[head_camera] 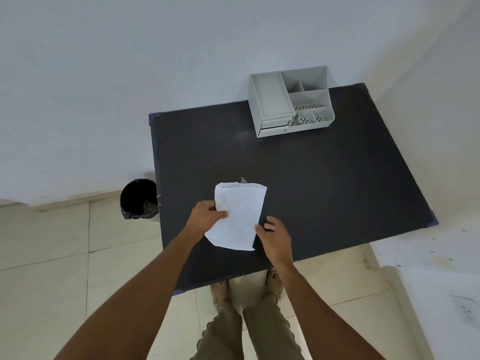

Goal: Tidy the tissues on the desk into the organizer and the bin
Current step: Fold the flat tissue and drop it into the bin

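Note:
A white tissue (pixel 240 216) is held flat just above the near part of the black desk (pixel 324 183). My left hand (pixel 205 216) pinches its left edge between thumb and fingers. My right hand (pixel 274 236) touches its lower right corner with a fingertip, the other fingers spread. A grey organizer (pixel 289 100) with a tray, small drawers and several empty compartments stands at the desk's far edge. A round bin (pixel 139 198) lined with a black bag stands on the floor by the desk's left edge.
White walls close in behind the desk and on the right. Beige floor tiles lie left of and in front of the desk. My feet and legs (pixel 246 320) stand at the desk's near edge.

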